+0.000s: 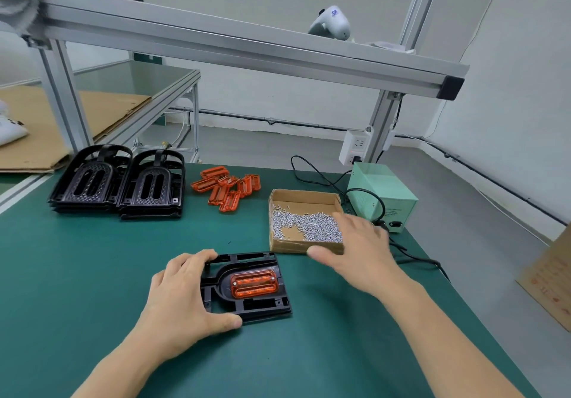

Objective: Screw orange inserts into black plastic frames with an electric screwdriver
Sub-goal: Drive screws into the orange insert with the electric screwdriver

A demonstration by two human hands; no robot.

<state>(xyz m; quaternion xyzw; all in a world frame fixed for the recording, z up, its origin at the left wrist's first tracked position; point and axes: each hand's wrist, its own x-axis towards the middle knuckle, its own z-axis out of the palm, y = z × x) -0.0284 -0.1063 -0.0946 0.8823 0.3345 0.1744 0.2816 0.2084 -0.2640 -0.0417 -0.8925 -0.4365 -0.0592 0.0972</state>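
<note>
A black plastic frame lies flat on the green mat near me, with an orange insert seated in its middle. My left hand grips the frame's left side, thumb on the near edge and fingers on the far edge. My right hand hovers blurred over the near right corner of a cardboard box holding several small silver screws; its fingers are spread and nothing shows in it. No screwdriver is visible.
Two stacks of black frames stand at the far left, and a pile of orange inserts lies beside them. A pale green power unit with black cables sits at the right. An aluminium beam crosses overhead.
</note>
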